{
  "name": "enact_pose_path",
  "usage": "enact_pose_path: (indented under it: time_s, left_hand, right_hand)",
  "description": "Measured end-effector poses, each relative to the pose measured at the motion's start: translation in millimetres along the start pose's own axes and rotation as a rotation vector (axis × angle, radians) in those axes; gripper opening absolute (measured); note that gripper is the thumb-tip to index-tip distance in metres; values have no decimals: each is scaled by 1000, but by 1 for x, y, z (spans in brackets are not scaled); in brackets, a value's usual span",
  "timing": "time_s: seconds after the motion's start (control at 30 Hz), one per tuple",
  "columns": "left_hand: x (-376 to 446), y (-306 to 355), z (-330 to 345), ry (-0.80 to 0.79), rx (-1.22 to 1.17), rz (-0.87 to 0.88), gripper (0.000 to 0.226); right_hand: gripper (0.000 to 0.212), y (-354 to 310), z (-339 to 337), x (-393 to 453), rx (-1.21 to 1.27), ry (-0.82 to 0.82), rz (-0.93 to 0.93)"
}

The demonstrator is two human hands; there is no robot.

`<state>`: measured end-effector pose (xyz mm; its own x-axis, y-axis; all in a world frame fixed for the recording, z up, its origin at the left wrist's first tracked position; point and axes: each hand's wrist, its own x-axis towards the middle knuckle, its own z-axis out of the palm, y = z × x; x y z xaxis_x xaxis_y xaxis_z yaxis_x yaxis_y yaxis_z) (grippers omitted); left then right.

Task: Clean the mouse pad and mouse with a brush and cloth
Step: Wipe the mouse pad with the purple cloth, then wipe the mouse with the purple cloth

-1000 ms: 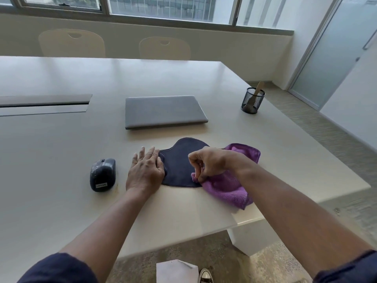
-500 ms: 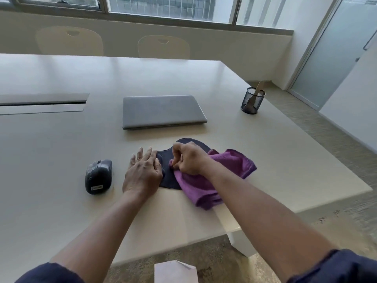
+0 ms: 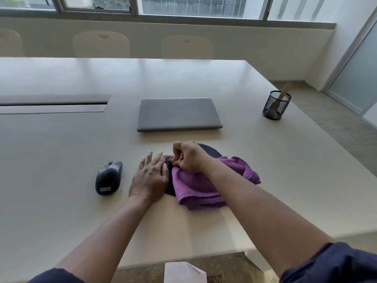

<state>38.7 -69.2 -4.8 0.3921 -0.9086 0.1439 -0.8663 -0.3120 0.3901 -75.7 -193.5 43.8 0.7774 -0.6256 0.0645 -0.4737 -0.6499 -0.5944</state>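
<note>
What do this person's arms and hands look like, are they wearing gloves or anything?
No gloves: the left hand and right hand are bare, with no rings or watch visible. Both forearms are bare too. Dark navy sleeves sit pushed up near the elbows.

On the bench (image 3: 61, 201), the mouse (image 3: 108, 177) lies left of the left hand (image 3: 150, 176), which rests flat at the left edge of the mouse pad (image 3: 210, 150). The cloth (image 3: 204, 186) lies on the pad under the right hand (image 3: 188, 157). Behind them sits the laptop (image 3: 178, 114). Far right stands a mesh cup (image 3: 276, 105) with a brush (image 3: 282, 97) in it.
</note>
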Motion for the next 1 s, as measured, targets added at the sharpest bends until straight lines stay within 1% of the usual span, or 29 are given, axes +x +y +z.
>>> enact_pose_path:
  time_s: [0.13, 0.2, 0.23, 0.27, 0.33, 0.37, 0.43, 0.5, 0.57, 0.67, 0.77, 0.9, 1.0]
  left_hand:
    - [0, 0, -1, 6, -8, -9, 51]
    - [-1, 1, -1, 3, -12, -12, 50]
    - [-2, 2, -1, 0, -11, -15, 50]
    - [-2, 2, -1, -3, -6, -16, 50]
    - [-1, 3, -2, -12, 11, -13, 51]
    - [0, 4, -2, -14, 28, -10, 51]
    - [-1, 5, -3, -13, 94, -1, 52]
    - [-2, 8, -6, -14, 186, 24, 53]
    - [-2, 11, -10, -14, 221, 53, 54]
    - [-1, 16, -28, 22, 124, 74, 50]
    - [3, 14, -55, 142, 80, 48, 36]
    - [6, -4, -86, 296, 29, -10, 35]
    - [6, -27, -102, 361, -27, -6, 34]
  right_hand:
    - [28, 2, -8, -11, 70, -228, -68]
    - [31, 2, -13, -14, 91, -285, -94]
    - [33, 0, -17, -15, 122, -277, -98]
    - [35, -1, -22, -14, 165, -235, -97]
    - [37, -4, -33, -12, 269, -96, -67]
    - [35, -5, -38, -10, 305, -34, -44]
    - [31, -7, -46, -6, 302, 39, 1]
    - [31, -9, -51, -6, 274, 55, 41]
    - [29, -12, -54, -6, 293, 43, 64]
    - [21, -22, -56, -5, 348, 20, 52]
    - [16, -39, -57, -2, 378, 35, 27]
    - [10, -61, -52, 6, 438, 77, 8]
    - [10, -75, -44, 13, 457, 88, -2]
